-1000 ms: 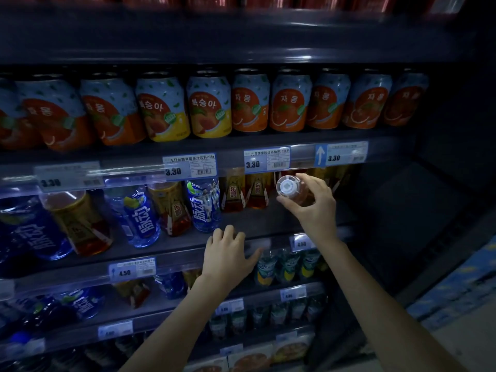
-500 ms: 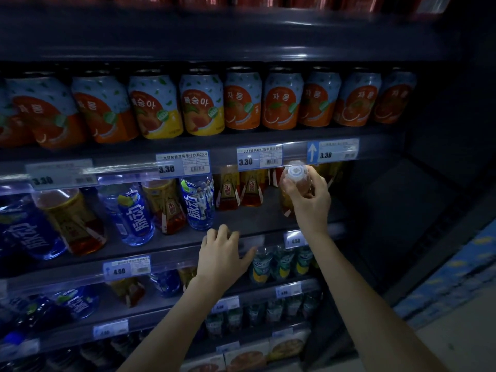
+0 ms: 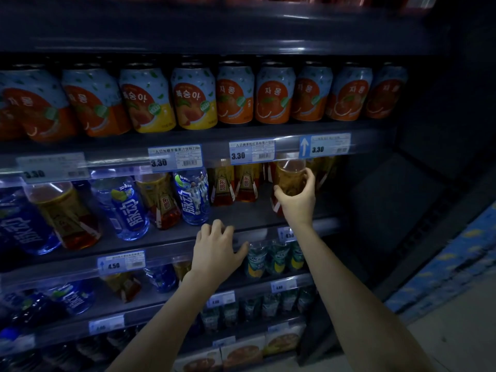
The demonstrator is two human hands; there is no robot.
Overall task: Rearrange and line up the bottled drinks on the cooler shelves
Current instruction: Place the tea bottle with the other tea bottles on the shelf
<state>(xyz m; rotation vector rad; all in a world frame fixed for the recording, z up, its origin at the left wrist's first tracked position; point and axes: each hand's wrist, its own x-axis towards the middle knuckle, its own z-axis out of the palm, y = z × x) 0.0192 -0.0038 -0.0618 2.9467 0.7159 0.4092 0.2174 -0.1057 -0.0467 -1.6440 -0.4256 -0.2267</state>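
Note:
My right hand (image 3: 296,200) grips an amber drink bottle (image 3: 290,175) on the middle cooler shelf (image 3: 249,213), with the bottle's top hidden behind the shelf rail above. Two more amber bottles (image 3: 245,183) stand just to its left. My left hand (image 3: 214,251) rests on the front rail of the same shelf, fingers curled over its edge. Further left stand blue bottles (image 3: 192,194) mixed with other amber bottles (image 3: 161,200).
A row of orange and yellow cans (image 3: 236,95) fills the shelf above, with price tags (image 3: 252,151) on its rail. Green-labelled bottles (image 3: 273,259) sit one shelf lower. The cooler's dark side wall (image 3: 418,183) bounds the right; floor lies lower right.
My right hand has carried the amber bottle from in front of the rail into the shelf and stood it upright, its cap now hidden. My left hand has stayed on the rail.

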